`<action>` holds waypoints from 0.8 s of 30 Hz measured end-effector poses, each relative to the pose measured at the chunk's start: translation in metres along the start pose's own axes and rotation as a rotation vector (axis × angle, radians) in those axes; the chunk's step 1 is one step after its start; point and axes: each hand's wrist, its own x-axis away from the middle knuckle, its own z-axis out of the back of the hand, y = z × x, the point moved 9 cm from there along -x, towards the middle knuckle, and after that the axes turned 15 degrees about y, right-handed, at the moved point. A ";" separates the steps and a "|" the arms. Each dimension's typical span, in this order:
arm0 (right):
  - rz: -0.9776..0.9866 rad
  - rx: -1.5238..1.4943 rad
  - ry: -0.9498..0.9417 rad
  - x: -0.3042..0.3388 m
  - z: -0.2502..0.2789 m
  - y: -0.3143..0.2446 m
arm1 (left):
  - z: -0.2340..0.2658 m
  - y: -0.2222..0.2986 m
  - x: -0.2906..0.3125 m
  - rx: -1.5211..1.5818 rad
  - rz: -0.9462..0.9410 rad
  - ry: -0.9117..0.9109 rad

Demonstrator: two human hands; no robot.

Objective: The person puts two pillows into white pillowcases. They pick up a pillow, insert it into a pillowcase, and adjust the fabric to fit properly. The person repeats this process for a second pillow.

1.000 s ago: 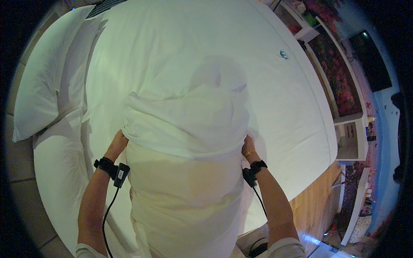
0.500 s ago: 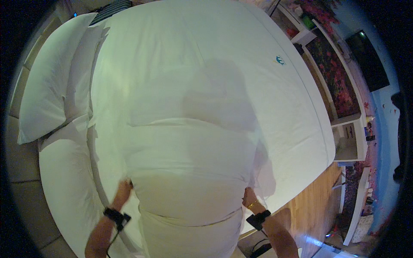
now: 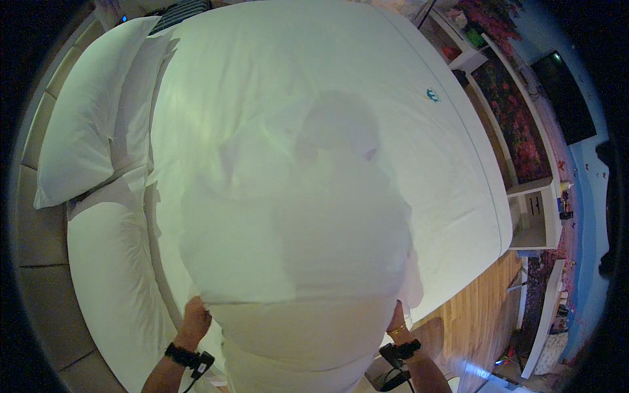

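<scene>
A white bedding cloth [image 3: 295, 255] stretches between my two hands and bulges forward over the bed. A crosswise edge or fold runs from hand to hand, and a yellowish-looking part [image 3: 301, 334] hangs back toward my body. My left hand [image 3: 196, 317] is closed on the cloth's left side. At its right side, my right hand [image 3: 396, 318] grips the cloth, its fingers partly hidden by it. Both wrists wear black bands with small devices. Beneath lies a bed with a white sheet [image 3: 452, 190]; whether the cloth touches it farther out, I cannot tell.
White pillows [image 3: 92, 124] lie along the padded headboard [image 3: 39, 229] at the left, another pillow [image 3: 114, 262] nearer me. White shelving [image 3: 534, 213] stands beyond the bed's right end, with a dark screen [image 3: 563, 98] on the wall. Wooden floor [image 3: 472, 308] shows at the lower right.
Both hands have come nearer to me and slightly apart, still gripping the cloth. Its creased far part has puffed up and smoothed out.
</scene>
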 end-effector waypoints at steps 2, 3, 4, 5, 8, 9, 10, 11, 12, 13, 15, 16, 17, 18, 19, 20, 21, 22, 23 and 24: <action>-0.040 0.341 -0.077 0.011 -0.013 0.014 | -0.058 -0.041 0.041 -0.459 0.176 -0.393; -0.209 0.393 -0.120 0.018 -0.020 0.030 | -0.081 -0.042 0.061 -0.427 0.171 -0.515; -0.072 0.319 -0.034 0.017 -0.015 0.016 | -0.082 -0.033 0.060 -0.249 0.198 -0.293; -0.101 0.343 -0.061 0.015 -0.021 0.020 | -0.088 -0.039 0.059 -0.267 0.178 -0.359; -0.143 0.456 -0.267 0.012 -0.031 0.029 | -0.073 -0.027 0.037 -0.134 0.170 -0.280; -0.151 0.520 -0.317 0.005 -0.029 0.032 | -0.052 -0.015 0.013 -0.086 0.141 -0.086; -0.058 0.447 -0.184 -0.012 -0.021 0.020 | -0.034 0.000 -0.006 -0.186 0.052 0.039; 0.033 0.398 -0.037 -0.026 -0.009 0.007 | -0.028 -0.001 -0.023 -0.136 0.166 0.025; 0.111 0.376 0.091 -0.037 0.002 -0.005 | -0.011 0.020 -0.040 -0.080 0.046 0.137; 0.134 0.256 0.152 -0.044 0.007 -0.014 | -0.007 0.029 -0.057 0.051 0.075 0.176; 0.184 0.089 0.262 -0.055 0.014 -0.032 | -0.005 0.056 -0.080 0.149 0.002 0.197; 0.059 0.024 0.311 -0.059 0.017 -0.029 | -0.003 0.069 -0.090 0.198 -0.057 0.221; -0.039 -0.015 0.376 -0.062 0.023 -0.027 | -0.005 0.080 -0.099 0.163 -0.107 0.224; -0.117 -0.014 0.418 -0.065 0.027 -0.027 | -0.007 0.089 -0.108 0.132 -0.156 0.228; -0.169 -0.101 0.434 -0.069 0.030 -0.027 | -0.009 0.098 -0.115 0.103 -0.205 0.240; -0.206 -0.151 0.430 -0.073 0.033 -0.028 | -0.013 0.101 -0.121 0.107 -0.189 0.195; -0.227 -0.179 0.446 -0.075 0.038 -0.031 | -0.013 0.105 -0.123 0.113 -0.173 0.169; -0.223 -0.160 0.452 -0.075 0.044 -0.035 | -0.014 0.109 -0.124 0.111 -0.159 0.135; -0.205 -0.119 0.483 -0.074 0.053 -0.040 | -0.009 0.117 -0.119 0.139 -0.180 0.119; -0.166 -0.082 0.513 -0.070 0.062 -0.046 | 0.003 0.124 -0.104 0.152 -0.191 0.109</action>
